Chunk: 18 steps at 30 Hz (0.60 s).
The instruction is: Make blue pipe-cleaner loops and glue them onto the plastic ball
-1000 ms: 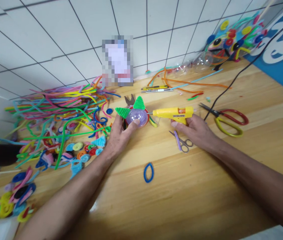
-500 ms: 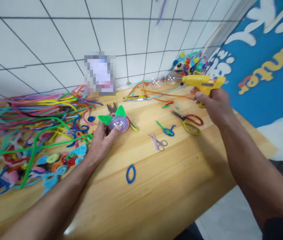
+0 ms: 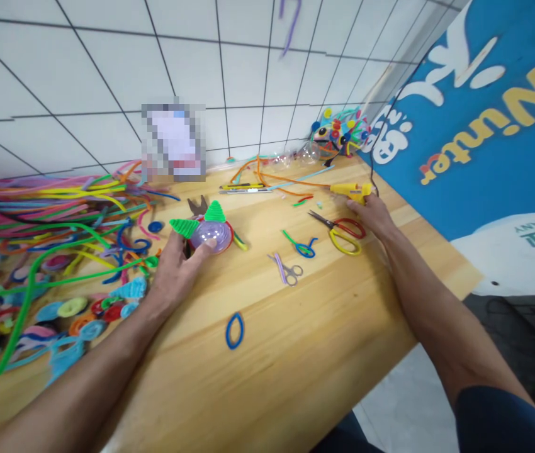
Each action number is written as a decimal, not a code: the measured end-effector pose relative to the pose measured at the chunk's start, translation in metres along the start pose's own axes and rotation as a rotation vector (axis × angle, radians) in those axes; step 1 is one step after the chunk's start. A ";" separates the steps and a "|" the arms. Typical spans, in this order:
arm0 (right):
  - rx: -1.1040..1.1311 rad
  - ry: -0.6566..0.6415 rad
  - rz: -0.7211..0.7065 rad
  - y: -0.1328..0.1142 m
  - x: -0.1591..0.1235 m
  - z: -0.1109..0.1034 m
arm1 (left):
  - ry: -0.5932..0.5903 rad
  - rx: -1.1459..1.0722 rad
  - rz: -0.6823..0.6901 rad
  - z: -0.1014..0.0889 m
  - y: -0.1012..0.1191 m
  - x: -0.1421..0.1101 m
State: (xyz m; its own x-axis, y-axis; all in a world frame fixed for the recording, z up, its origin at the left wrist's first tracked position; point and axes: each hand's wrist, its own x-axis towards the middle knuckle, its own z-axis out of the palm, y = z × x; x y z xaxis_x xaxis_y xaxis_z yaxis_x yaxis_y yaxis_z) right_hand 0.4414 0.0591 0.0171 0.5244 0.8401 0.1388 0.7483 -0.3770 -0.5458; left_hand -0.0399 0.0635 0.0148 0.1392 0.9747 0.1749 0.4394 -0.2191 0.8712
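My left hand [image 3: 176,267] is closed round a clear plastic ball [image 3: 209,235] on the wooden table [image 3: 296,340]; the ball carries two green pipe-cleaner cones and a red rim. My right hand [image 3: 374,213] reaches to the far right of the table and grips the yellow glue gun [image 3: 350,189], which rests low on the wood with its black cord running up the blue banner. Red and yellow scissors [image 3: 343,233] lie just left of that hand.
A heap of coloured pipe cleaners [image 3: 45,220] and coiled discs [image 3: 72,307] fills the left side. Small scissors [image 3: 287,269], a blue-green twisted piece [image 3: 301,245] and a blue loop [image 3: 234,330] lie mid-table. A pipe-cleaner fish [image 3: 338,132] stands at the back. The table edge drops off at right.
My right hand carried the glue gun away from the ball, up and to the right, then down onto the table by the banner. My left hand stayed on the ball. My view turned right.
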 end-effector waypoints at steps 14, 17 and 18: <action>0.087 -0.094 -0.525 -0.088 -0.158 -0.009 | 0.028 -0.097 0.023 0.003 -0.006 0.000; 0.008 -0.247 -0.586 -0.100 -0.170 0.009 | 0.003 -0.129 0.026 0.003 -0.006 0.000; -0.034 -0.248 -0.586 -0.100 -0.169 0.012 | -0.002 -0.131 0.027 0.003 -0.006 0.000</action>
State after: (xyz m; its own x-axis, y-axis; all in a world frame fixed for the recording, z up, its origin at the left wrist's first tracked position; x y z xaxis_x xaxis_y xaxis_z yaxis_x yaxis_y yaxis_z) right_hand 0.2731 -0.0407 0.0379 -0.0825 0.9745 0.2085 0.8970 0.1638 -0.4105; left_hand -0.0397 0.0647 0.0085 0.1511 0.9685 0.1979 0.3162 -0.2370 0.9186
